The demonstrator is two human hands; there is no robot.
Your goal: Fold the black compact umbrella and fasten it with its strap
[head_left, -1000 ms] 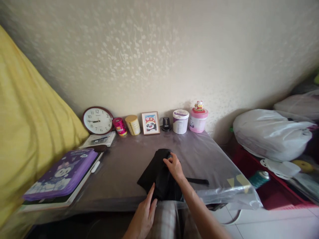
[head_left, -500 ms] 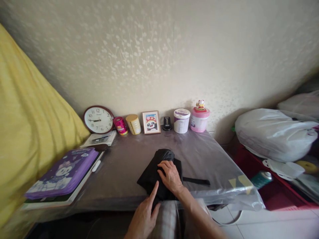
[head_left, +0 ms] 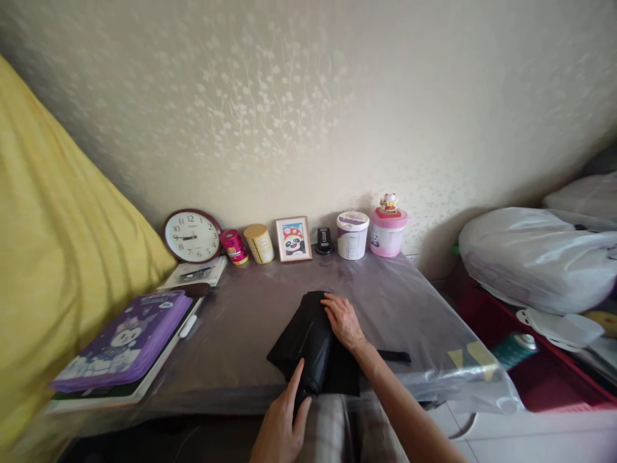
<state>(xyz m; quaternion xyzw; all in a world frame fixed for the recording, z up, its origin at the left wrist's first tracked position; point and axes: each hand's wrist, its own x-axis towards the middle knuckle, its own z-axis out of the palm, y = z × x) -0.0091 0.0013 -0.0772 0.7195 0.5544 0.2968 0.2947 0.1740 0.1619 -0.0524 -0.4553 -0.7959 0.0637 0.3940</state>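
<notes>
A black folding umbrella (head_left: 315,350), collapsed with its fabric loose, lies on the table at the near edge, its handle end toward me. My left hand (head_left: 283,421) is closed around the handle, index finger stretched along it and thumb on the other side. On the far right part of the fabric rests my right hand (head_left: 343,321), fingers extended and lying on the cloth. A flap of black fabric spreads to the left, another hangs by the near edge. The black strap (head_left: 395,355) sticks out to the right beyond my right forearm.
Along the wall stand a clock (head_left: 191,236), two cans, a picture frame (head_left: 294,238), a small black device, and two tubs, one topped by a cat figurine (head_left: 388,203). A purple case (head_left: 123,341) lies left on books. Right of the table is a red crate (head_left: 554,386) with bags.
My right hand has shifted right and slightly away across the fabric, uncovering more of the umbrella's middle. My left hand keeps its hold on the handle with little movement.
</notes>
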